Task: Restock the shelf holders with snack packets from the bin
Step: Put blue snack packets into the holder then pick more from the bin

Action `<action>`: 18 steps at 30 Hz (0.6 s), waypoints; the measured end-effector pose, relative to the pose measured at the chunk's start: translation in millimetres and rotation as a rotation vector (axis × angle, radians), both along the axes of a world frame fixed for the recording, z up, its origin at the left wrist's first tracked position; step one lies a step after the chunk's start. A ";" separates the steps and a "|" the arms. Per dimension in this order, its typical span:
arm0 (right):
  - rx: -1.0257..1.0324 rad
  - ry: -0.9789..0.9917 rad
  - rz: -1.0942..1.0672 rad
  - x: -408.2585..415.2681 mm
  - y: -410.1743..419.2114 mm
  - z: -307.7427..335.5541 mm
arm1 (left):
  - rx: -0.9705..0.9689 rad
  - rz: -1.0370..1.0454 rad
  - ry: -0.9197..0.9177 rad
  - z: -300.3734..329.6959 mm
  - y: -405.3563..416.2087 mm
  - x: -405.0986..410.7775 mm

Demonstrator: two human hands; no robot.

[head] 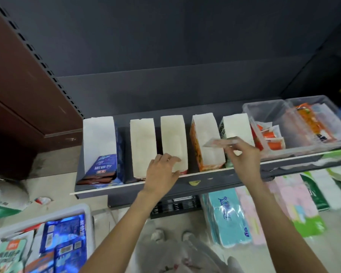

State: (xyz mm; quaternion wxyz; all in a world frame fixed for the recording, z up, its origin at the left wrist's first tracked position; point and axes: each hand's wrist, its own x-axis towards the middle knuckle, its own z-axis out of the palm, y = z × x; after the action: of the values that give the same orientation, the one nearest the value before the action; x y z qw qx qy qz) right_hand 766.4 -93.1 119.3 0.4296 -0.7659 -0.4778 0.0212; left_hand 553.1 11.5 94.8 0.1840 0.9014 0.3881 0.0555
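Note:
Several white cardboard holders stand in a row on the grey shelf (211, 179). The leftmost holder (97, 134) contains blue snack packets (103, 169). My left hand (162, 173) rests with relaxed fingers on the front of the third holder (173, 134). My right hand (243, 152) pinches a small blurred snack packet (218, 142) over the fourth, orange-sided holder (206, 134). A fifth holder (236, 127) stands just to the right. At the shelf's right end, a clear bin (272, 113) holds orange and white snack packets (271, 137).
A second clear bin (338, 115) with orange packs sits at the far right. A white crate (81, 209) of blue packets is at lower left. Tissue packs (227, 215) stand under the shelf. A plastic bag (177, 255) lies by my feet.

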 end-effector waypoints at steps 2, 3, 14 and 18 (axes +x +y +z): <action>-0.046 -0.044 0.082 6.7 1.6 -19.9 | 0.061 -0.005 0.027 -5.4 -3.4 0.0; -0.071 -0.074 0.113 9.7 1.8 -27.6 | 0.085 -0.002 0.035 -6.3 -4.3 0.5; -0.156 -0.486 0.355 36.2 -20.9 -44.0 | 0.173 0.047 -0.011 -16.7 -20.4 16.1; -0.178 -0.451 0.331 38.3 -22.2 -46.4 | 0.193 0.064 -0.038 -19.5 -22.8 18.0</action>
State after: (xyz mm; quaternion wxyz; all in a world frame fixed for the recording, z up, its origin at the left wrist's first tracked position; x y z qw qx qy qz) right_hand 804.7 -115.3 72.9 0.2344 -0.6978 -0.6758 -0.0379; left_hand 571.0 -11.3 75.3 0.1017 0.9008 0.4060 0.1156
